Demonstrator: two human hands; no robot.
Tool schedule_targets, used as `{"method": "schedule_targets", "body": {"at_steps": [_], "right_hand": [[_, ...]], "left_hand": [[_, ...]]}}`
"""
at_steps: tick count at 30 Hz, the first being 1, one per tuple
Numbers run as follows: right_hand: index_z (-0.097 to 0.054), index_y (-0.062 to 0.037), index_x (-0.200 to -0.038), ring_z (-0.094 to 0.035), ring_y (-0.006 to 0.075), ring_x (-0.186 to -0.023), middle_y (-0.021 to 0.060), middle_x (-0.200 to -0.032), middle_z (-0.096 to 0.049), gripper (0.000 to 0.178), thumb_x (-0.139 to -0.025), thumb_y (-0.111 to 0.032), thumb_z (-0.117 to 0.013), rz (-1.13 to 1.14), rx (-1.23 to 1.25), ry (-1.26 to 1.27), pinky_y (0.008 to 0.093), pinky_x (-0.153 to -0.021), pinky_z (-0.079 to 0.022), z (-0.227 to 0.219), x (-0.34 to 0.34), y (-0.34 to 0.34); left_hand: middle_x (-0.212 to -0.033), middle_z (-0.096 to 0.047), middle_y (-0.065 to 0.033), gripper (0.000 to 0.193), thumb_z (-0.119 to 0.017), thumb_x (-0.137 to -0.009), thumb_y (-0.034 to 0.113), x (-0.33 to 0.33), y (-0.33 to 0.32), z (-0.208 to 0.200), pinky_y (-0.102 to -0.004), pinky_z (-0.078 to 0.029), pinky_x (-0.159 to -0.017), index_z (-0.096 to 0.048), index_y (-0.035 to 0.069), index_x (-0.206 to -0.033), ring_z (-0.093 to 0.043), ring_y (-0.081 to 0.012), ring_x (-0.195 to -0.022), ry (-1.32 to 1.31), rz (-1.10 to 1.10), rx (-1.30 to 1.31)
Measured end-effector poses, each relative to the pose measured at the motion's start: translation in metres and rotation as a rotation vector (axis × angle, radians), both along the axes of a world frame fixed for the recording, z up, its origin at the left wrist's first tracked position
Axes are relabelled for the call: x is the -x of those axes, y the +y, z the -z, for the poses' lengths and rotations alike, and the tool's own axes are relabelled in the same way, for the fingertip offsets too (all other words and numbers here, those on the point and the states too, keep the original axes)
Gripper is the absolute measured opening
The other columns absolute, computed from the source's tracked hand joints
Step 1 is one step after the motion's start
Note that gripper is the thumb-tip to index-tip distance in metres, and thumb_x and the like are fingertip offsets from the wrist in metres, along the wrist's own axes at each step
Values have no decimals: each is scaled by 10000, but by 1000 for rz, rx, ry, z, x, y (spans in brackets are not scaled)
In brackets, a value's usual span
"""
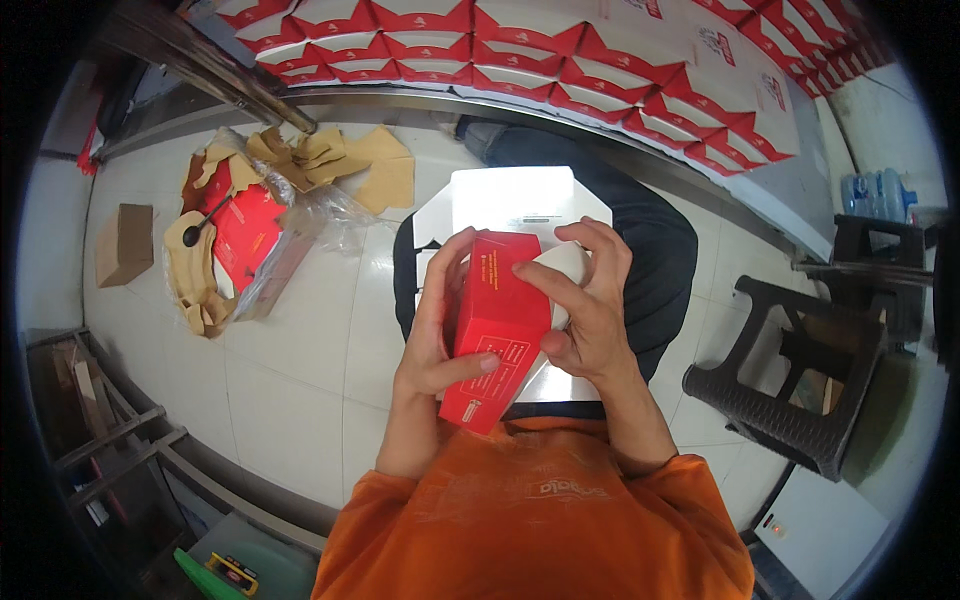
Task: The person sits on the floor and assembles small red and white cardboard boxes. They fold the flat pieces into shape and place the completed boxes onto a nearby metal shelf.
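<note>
A red cardboard box (497, 325) with white inner flaps is held over my lap, long side running away from me. My left hand (432, 335) grips its left side, thumb across the lower red face. My right hand (585, 305) clasps the right side, fingers curled over the top edge and a white flap. Under the box, a flat white unfolded carton blank (510, 200) rests on my dark trousers. My orange sleeves fill the lower edge.
Rows of folded red and white cartons (600, 60) are stacked along the far side. Brown cardboard scraps and plastic wrap (260, 210) lie on the tiled floor at left, a small brown box (124, 243) beyond. A dark woven stool (800, 370) stands at right.
</note>
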State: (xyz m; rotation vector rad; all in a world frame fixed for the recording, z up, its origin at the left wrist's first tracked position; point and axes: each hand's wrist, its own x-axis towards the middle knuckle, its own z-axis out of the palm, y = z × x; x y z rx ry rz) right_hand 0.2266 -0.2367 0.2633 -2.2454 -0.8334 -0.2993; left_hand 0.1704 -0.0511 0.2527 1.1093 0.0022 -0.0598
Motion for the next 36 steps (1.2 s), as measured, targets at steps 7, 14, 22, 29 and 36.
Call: {"method": "schedule_targets", "body": {"at_steps": [7,14,22,29,36], "right_hand": [[-662,-91,-1148,-471,359,-1125,142,-1145,-586,807,-879,-775,-328,-111,-173,41,480,-1010,-324,4,-17,-5],[-727,-60,-913,-576,352,-968,167,-998,-601,790,-940,-709,-277,75,-456,-135,410,-848,-457,21,-20,-62],[-652,-58,-959,-604,360,-967,209,-1166,-609,726,-902,-721,-362,131,-483,-116,428,-833,-449,32,-36,-116],[-684,-11,-961,-561,289,-839,198,-1035,-619,858,-913,-754,-258,132,-334,-74,350,-714,-462,29,-35,-88],[-695,3,-780,-590,275,-801,133,-790,-648,719,-1037,-507,-258,58,-603,-82,440,-772,-500,25,-29,-20]], "left_hand": [[-1435,-366,-188,1144,-820,-587,181,-8,-2,-9,-386,-306,-1109,-176,30,-1520,-386,-289,-1335,-137,-16,-182],[-1421,-403,-178,1154,-830,-587,195,-36,-66,-21,-353,-324,-1089,-188,24,-1531,-440,-280,-1295,-61,147,-232],[-1437,-383,-179,1114,-836,-585,216,-61,-112,-11,-375,-324,-1100,-239,28,-1506,-415,-284,-1321,-133,207,-282],[-1484,-331,-216,1022,-837,-567,229,-55,-72,-6,-388,-272,-1131,-371,1,-1448,-333,-331,-1396,-288,144,-499],[-1494,-334,-202,1061,-788,-650,295,-44,-30,12,-381,-255,-1134,-248,-15,-1509,-348,-310,-1378,-23,337,-111]]}}
